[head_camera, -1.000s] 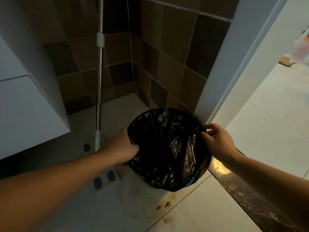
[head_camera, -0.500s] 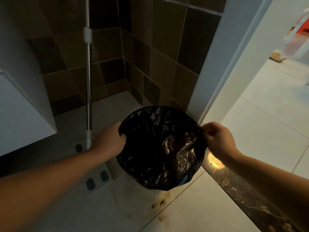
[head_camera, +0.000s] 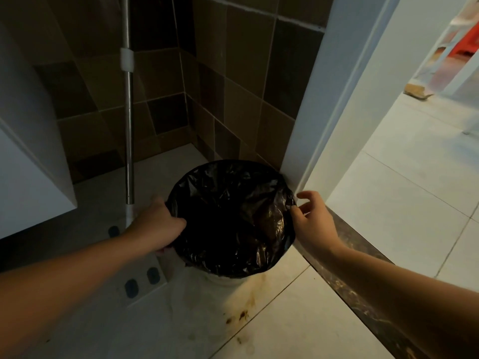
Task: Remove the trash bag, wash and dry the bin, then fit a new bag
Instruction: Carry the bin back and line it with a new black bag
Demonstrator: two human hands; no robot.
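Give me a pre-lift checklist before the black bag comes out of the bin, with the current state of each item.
1. Left hand has a grip on the crinkled black plastic trash bag at its left edge: ok.
2. Right hand has a grip on the right edge: not ok, only the thumb and a fingertip are at the plastic and the other fingers are spread.
3. Bag still folded over the rim: ok.
4. Bag contents and weight: cannot tell, the inside is dark.
5. Round white plastic bin standing on the floor: ok.
6. Metal mop pole apart from the bin: ok.
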